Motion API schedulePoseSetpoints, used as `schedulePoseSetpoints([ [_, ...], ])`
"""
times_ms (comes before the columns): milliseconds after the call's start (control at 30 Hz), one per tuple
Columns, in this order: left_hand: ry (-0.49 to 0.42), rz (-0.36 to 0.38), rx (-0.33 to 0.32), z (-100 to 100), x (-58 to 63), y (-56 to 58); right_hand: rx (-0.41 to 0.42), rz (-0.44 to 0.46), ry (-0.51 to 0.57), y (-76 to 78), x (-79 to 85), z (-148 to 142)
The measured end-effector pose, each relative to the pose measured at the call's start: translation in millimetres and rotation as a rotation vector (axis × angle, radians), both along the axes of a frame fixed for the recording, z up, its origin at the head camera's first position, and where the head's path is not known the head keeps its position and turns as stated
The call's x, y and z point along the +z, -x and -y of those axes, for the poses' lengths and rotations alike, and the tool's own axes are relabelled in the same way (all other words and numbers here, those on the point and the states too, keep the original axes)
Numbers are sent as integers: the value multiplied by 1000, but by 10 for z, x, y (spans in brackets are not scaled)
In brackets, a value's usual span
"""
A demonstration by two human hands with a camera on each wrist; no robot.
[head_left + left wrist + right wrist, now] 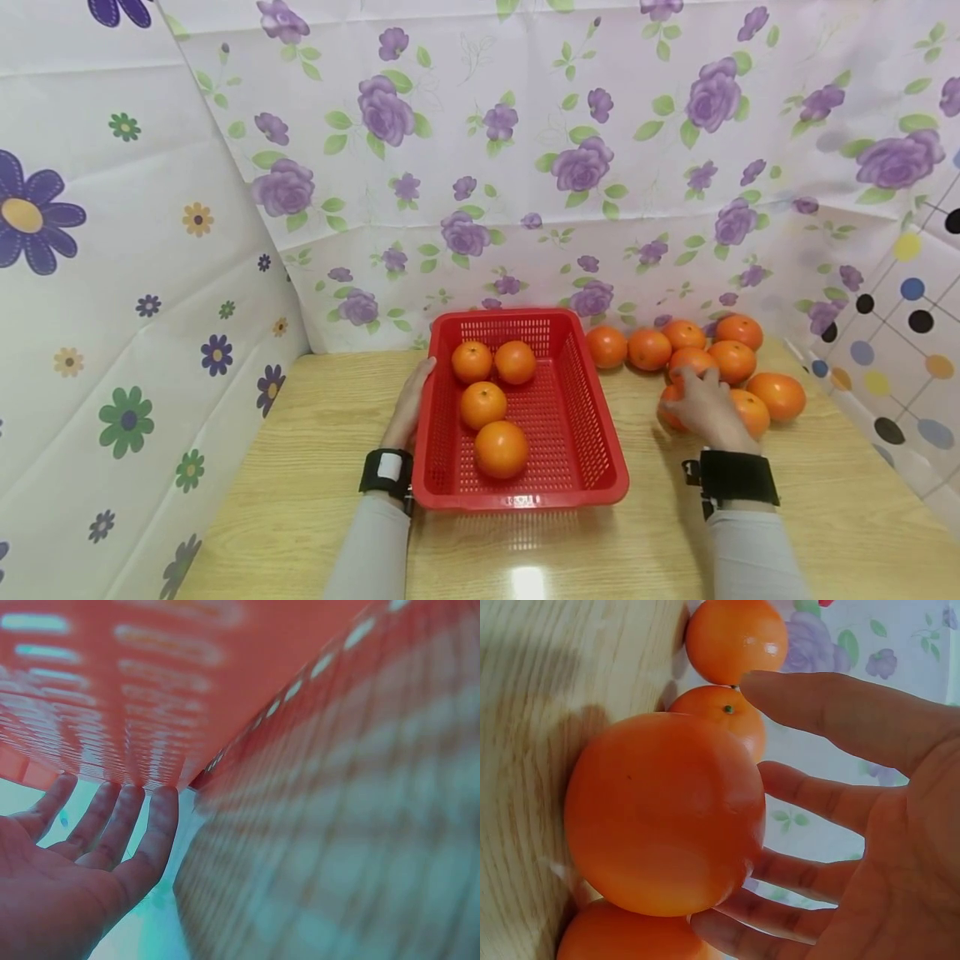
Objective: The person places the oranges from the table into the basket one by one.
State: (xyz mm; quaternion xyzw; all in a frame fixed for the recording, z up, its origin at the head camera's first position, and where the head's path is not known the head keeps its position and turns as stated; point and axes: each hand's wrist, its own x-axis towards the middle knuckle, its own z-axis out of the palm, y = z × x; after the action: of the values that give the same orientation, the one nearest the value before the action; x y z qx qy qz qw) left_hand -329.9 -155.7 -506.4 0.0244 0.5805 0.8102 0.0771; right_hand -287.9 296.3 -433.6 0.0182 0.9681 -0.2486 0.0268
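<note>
A red plastic basket (pixel 521 502) holds several oranges, among them one orange (pixel 501 450) nearest its front. My left hand (pixel 408 404) rests against the basket's left side. In the left wrist view its extended fingers (pixel 161 825) touch the slotted wall with their tips. On the right, my right hand (pixel 707 406) reaches over a group of loose oranges. The right wrist view shows one large orange (pixel 664 814) in front of the spread fingers (pixel 810 791). The thumb stands apart from it, and whether the fingertips touch its far side I cannot tell.
Beside the basket on the wooden table (pixel 315 500), more oranges (pixel 649 348) lie along the back and right, several touching each other. Flowered sheeting (pixel 480 167) hangs close behind. A dotted sheet (pixel 900 333) borders the right side.
</note>
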Motion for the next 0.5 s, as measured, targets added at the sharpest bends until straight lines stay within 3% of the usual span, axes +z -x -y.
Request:
schedulePoseSetpoints([
  [200,-1,-12,4,0,1,7,8,6,-21,25,-35,25],
  [300,0,-20,11,-1,3,10,-2,15,19,18,-43,57],
  [367,3,-19,14,-1,3,9,-48,28,184,-4,-41,92],
  [500,8,-15,14,1,-1,11,-281,30,695,-95,-25,179],
])
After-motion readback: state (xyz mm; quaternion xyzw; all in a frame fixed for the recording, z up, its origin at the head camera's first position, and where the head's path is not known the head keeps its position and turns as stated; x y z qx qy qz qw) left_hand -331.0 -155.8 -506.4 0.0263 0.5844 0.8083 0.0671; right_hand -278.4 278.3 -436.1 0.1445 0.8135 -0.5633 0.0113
